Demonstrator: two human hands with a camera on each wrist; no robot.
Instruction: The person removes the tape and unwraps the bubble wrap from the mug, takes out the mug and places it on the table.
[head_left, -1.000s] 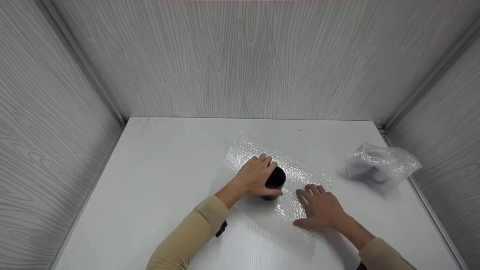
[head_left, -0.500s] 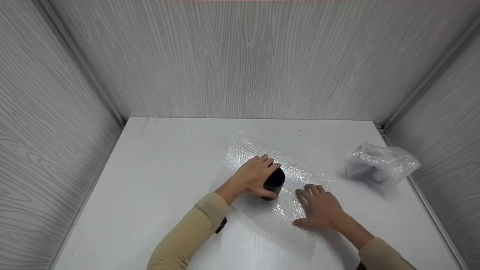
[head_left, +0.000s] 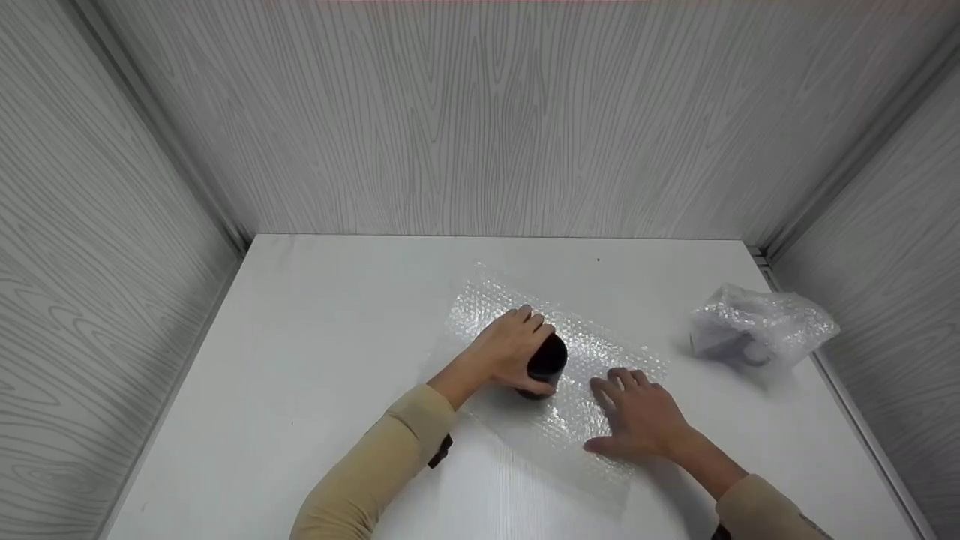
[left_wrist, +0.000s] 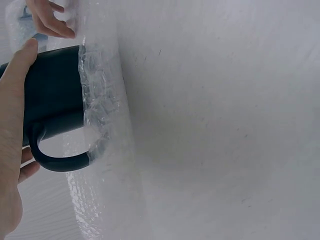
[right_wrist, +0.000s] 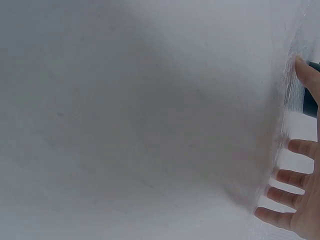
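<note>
A dark mug (head_left: 548,358) stands on a sheet of bubble wrap (head_left: 592,352) laid flat on the white table. My left hand (head_left: 510,352) grips the mug round its side near the top, thumb at the front. In the left wrist view the mug's handle (left_wrist: 62,163) points toward my wrist side, and its base meets the wrap. To the right, my right hand (head_left: 641,420) lies with spread fingers on the right part of the sheet. The right wrist view shows its fingertips (right_wrist: 262,212) touching the wrap, holding nothing.
At the table's right side sits a bubble-wrapped bundle (head_left: 765,330) with a pale thing inside, perhaps a mug. Grey wood-grain panels (head_left: 480,120) wall the white table (head_left: 337,300) at the back and on both sides.
My left hand and the mug have shifted very slightly to the left, and its fingers have changed their hold a little. The right hand has stayed in place on the wrap.
</note>
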